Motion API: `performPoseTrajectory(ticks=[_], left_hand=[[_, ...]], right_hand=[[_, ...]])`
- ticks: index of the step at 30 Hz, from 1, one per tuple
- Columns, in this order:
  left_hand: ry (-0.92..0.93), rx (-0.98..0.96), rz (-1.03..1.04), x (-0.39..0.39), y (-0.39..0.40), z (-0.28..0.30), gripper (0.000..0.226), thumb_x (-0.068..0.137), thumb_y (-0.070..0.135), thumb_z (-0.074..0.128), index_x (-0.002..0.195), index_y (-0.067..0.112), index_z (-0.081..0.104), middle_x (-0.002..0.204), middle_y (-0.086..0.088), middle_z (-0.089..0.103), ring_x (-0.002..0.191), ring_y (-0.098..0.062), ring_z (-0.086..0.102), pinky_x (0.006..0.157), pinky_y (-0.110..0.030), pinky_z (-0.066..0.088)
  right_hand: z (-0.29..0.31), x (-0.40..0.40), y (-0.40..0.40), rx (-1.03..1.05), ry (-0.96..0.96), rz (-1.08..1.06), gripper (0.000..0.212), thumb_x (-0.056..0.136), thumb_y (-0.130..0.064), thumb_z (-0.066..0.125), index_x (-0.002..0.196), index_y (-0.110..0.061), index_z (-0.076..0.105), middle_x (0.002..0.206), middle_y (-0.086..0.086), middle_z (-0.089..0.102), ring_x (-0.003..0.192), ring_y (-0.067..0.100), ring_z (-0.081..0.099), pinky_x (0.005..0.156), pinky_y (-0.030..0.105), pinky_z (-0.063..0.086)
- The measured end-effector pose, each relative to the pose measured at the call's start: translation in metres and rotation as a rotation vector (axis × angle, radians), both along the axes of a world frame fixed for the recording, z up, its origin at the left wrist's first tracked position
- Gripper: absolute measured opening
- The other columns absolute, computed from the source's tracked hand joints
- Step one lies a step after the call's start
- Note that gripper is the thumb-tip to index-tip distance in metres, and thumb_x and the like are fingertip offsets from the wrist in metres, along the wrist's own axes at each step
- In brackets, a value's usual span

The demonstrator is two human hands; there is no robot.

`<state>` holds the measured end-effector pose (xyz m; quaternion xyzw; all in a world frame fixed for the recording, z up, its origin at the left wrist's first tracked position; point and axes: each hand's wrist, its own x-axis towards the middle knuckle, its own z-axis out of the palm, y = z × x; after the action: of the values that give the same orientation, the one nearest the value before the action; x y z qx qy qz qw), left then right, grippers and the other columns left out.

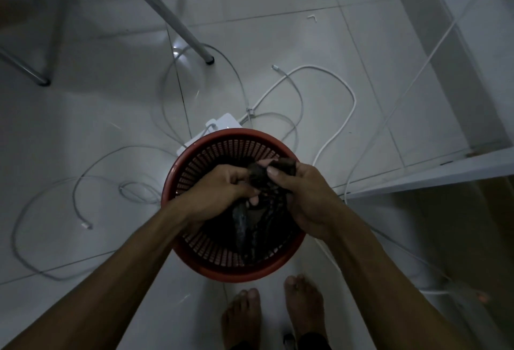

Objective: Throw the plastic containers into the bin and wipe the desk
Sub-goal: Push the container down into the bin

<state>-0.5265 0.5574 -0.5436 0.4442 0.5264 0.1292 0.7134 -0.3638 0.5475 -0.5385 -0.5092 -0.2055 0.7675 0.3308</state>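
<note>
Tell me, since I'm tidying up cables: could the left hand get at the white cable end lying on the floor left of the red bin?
Probably not yet: the left hand grips a dark bag over the red bin. The floor path to the cable end looks free.

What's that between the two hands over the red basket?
In the head view, a dark bag-like thing stretches between the left hand and right hand; both grip it above the red bin.
</note>
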Motion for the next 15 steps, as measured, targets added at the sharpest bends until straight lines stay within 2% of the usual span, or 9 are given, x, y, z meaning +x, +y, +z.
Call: performPoseTrajectory(ticks=[2,3,5,7,9,11,13,15], left_hand=[[-0.007,-0.030,-0.024,-0.002,0.005,0.000,0.021,0.092,0.012,0.051,0.094,-0.005,0.064,0.082,-0.014,0.068,0.077,-0.024,0.065,0.078,-0.033,0.052],[0.010,-0.034,-0.033,-0.003,0.007,0.000,0.021,0.092,0.012,0.051,0.096,-0.003,0.064,0.085,-0.016,0.068,0.079,-0.025,0.066,0.076,-0.031,0.054],[0.032,-0.046,-0.014,-0.002,0.008,0.000,0.016,0.090,0.007,0.051,0.092,0.002,0.065,0.080,-0.013,0.066,0.071,-0.017,0.064,0.066,-0.020,0.053],[0.052,-0.037,0.011,-0.002,0.009,0.002,0.015,0.090,0.005,0.050,0.088,0.002,0.065,0.072,-0.008,0.061,0.064,-0.011,0.057,0.062,-0.016,0.049],[0.060,-0.030,0.023,-0.004,0.007,0.000,0.018,0.092,0.008,0.049,0.085,0.002,0.065,0.070,-0.005,0.060,0.067,-0.013,0.056,0.065,-0.019,0.049],[0.022,-0.044,0.060,-0.005,0.006,0.005,0.019,0.093,0.011,0.048,0.091,0.004,0.066,0.074,-0.008,0.065,0.072,-0.018,0.060,0.067,-0.020,0.052],[-0.016,-0.070,0.071,-0.005,0.004,0.004,0.024,0.094,0.015,0.045,0.103,0.006,0.066,0.090,-0.014,0.070,0.082,-0.026,0.065,0.068,-0.019,0.054],[-0.045,-0.119,0.078,-0.007,0.007,0.008,0.034,0.097,0.024,0.037,0.106,0.009,0.066,0.096,-0.016,0.071,0.091,-0.029,0.066,0.067,-0.020,0.056]], right_hand=[[0.003,0.007,0.001,0.108,-0.093,0.168,0.021,0.092,-0.005,0.050,0.106,0.001,0.064,0.096,0.025,0.066,0.087,0.033,0.065,0.080,0.036,0.055],[0.006,0.009,0.003,0.177,-0.199,0.266,0.019,0.092,-0.007,0.051,0.103,-0.004,0.066,0.099,0.019,0.068,0.092,0.029,0.066,0.084,0.036,0.054],[0.009,0.009,0.005,0.354,-0.492,0.483,0.017,0.091,-0.012,0.055,0.098,-0.013,0.070,0.100,0.005,0.068,0.096,0.017,0.064,0.088,0.030,0.052],[0.004,0.005,0.005,0.549,-0.749,0.630,0.014,0.088,-0.009,0.058,0.095,-0.013,0.070,0.100,-0.001,0.060,0.094,0.011,0.058,0.085,0.020,0.046],[-0.004,0.002,0.000,0.740,-0.935,0.644,0.015,0.083,-0.002,0.061,0.092,-0.010,0.070,0.098,-0.001,0.051,0.091,0.012,0.052,0.080,0.012,0.040],[-0.012,0.000,-0.007,0.862,-1.061,0.569,0.022,0.077,0.001,0.060,0.094,-0.009,0.069,0.095,0.002,0.051,0.087,0.012,0.050,0.076,0.007,0.036],[-0.016,-0.001,-0.011,0.924,-1.140,0.451,0.022,0.073,-0.001,0.060,0.093,-0.009,0.066,0.090,0.005,0.058,0.081,0.014,0.053,0.072,0.008,0.036],[-0.016,-0.006,-0.013,0.965,-1.169,0.365,0.016,0.071,0.001,0.061,0.084,-0.007,0.060,0.082,0.006,0.058,0.074,0.016,0.053,0.065,0.013,0.039]])
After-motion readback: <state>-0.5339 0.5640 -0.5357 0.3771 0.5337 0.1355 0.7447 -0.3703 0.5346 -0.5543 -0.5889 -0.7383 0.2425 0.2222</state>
